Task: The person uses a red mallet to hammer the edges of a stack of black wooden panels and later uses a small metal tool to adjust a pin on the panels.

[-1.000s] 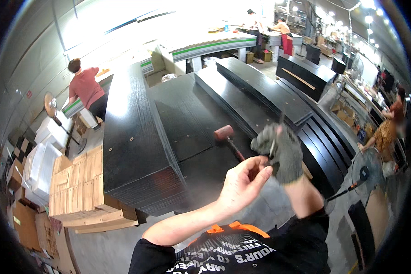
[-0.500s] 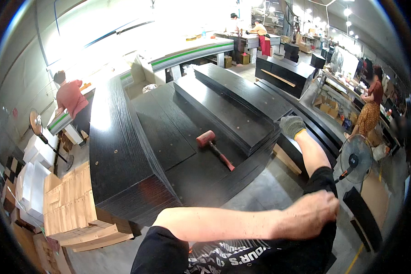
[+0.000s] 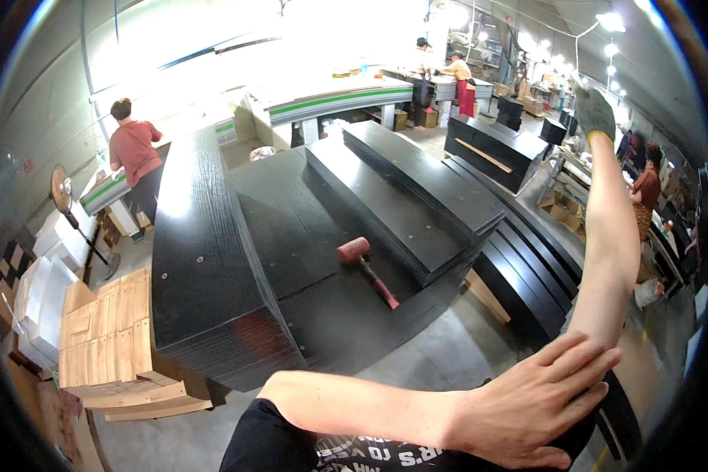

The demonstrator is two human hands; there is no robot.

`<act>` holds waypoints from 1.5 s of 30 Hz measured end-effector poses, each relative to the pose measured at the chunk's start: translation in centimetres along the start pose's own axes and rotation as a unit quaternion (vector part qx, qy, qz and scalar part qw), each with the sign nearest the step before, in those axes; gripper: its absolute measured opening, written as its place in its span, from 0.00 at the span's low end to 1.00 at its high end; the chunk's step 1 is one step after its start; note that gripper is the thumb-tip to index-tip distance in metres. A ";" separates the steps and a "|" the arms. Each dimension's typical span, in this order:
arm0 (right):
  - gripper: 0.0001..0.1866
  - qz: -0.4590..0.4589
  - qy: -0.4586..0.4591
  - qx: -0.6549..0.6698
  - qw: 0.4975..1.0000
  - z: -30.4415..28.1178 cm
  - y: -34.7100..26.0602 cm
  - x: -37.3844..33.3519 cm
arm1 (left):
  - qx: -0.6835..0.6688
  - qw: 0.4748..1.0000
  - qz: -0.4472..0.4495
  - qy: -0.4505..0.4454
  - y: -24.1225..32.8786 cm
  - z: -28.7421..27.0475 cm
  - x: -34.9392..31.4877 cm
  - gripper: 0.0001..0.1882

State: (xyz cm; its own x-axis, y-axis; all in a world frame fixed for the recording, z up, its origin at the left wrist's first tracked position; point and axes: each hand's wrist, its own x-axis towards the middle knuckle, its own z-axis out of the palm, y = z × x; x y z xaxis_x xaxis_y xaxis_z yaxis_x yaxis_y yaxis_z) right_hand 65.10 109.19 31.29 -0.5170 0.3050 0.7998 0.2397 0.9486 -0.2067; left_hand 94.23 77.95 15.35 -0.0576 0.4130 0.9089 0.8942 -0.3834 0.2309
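My left hand (image 3: 539,401) is bare and reaches across my body. Its fingers are spread and lie against my right arm near the elbow. My right hand (image 3: 596,114), in a grey knit glove with a yellow cuff, is raised high on the right with the fingers stretched upward and nothing visible in it. Ahead of me, a mallet with a red head (image 3: 354,251) and dark red-ended handle lies on a wide stack of black panels (image 3: 346,330). Narrower black boards (image 3: 405,228) are piled on the right part of that stack.
A taller pile of black boards (image 3: 204,275) stands at left, beside wooden pieces (image 3: 106,338). More black boards (image 3: 519,271) lean at right. Fans, including one (image 3: 60,189) at far left, and workbenches (image 3: 338,96) surround the area. Several people work there, one in a red shirt (image 3: 136,148).
My gloved right hand has risen from the corner of the board pile to high on the right. My left hand has gone from closed to spread fingers on my right arm.
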 end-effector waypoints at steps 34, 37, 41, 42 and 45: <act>0.15 -0.205 0.065 -0.100 0.972 -2.6 -8.9 3.9 | -0.398 0.896 -0.100 -0.171 1.5 -4.3 -10.7 0.11; 0.18 -0.224 0.052 0.053 0.972 -1.5 -11.3 -0.8 | -0.337 0.906 -0.135 -0.217 0.3 -5.6 -9.6 0.23; 0.15 -0.437 0.183 0.102 0.875 -2.8 -17.8 -12.2 | -0.222 0.899 -0.320 0.201 -4.4 -8.2 -9.4 0.22; 0.16 -0.398 0.167 0.206 0.878 -2.9 -20.7 -15.1 | -0.142 0.894 -0.324 0.274 -6.2 -10.0 -8.0 0.21; 0.11 -0.384 -0.034 0.426 0.818 -7.7 -25.9 -20.7 | -0.099 0.903 -0.268 0.323 -8.7 -15.7 -6.0 0.19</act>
State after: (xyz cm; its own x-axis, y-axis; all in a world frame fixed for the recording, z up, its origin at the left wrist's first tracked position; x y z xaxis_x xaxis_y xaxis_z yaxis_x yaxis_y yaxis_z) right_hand 75.89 77.70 24.41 -0.2979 -0.4320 0.8512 -0.8226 0.5686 0.0007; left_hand 79.87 65.83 13.32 -0.7612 0.0403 0.6472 0.5687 -0.4382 0.6961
